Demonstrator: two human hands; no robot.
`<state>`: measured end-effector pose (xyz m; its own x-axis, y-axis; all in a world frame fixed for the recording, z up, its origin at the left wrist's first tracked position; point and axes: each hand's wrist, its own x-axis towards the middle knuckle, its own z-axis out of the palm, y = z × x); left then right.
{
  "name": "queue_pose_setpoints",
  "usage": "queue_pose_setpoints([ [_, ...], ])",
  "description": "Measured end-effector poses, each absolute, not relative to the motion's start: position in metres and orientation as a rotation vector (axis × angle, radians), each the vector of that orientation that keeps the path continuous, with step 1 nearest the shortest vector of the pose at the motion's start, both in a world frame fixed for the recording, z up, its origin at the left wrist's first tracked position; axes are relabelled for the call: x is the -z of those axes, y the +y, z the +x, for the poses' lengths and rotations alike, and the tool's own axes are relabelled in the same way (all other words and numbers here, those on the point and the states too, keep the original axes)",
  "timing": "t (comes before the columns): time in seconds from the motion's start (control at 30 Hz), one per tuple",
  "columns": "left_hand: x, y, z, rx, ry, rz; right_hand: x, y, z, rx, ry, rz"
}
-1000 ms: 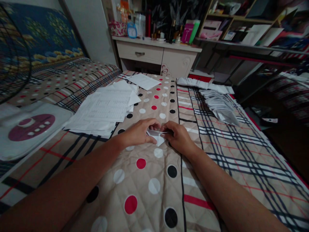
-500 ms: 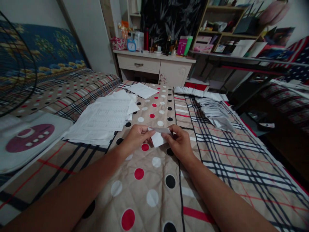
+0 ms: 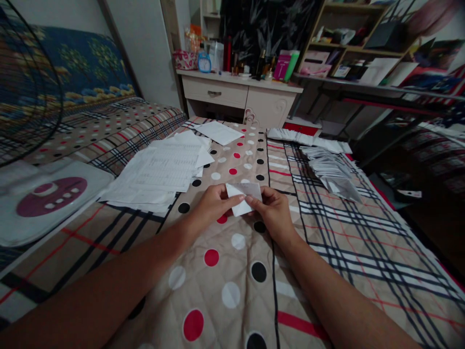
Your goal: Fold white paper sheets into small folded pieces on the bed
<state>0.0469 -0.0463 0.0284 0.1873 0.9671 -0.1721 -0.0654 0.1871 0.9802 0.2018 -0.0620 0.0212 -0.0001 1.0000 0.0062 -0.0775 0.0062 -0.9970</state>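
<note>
A small folded white paper (image 3: 242, 197) is held up just above the quilt between both hands. My left hand (image 3: 212, 206) pinches its left edge with thumb and fingers. My right hand (image 3: 274, 211) pinches its right edge, fingers curled behind it. Both forearms reach in from the bottom of the view. The quilt (image 3: 232, 271) under them is beige with red, black and white dots and plaid bands.
A loose stack of printed sheets (image 3: 160, 169) lies to the left, one sheet (image 3: 219, 132) beyond it. Rows of folded paper pieces (image 3: 329, 167) lie at the right. A fan base (image 3: 47, 196) sits far left. A white cabinet (image 3: 240, 94) and shelves stand behind.
Both hands have lifted the folded paper off the quilt and turned it upward toward the camera; it now shows as a wider, flatter piece held between the fingertips.
</note>
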Motion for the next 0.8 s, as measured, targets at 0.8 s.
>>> queue_pose_setpoints([
  [0.8,-0.028,-0.043,0.035,-0.853,0.88,0.905,-0.014,-0.056,0.217,-0.451,-1.974,-0.846],
])
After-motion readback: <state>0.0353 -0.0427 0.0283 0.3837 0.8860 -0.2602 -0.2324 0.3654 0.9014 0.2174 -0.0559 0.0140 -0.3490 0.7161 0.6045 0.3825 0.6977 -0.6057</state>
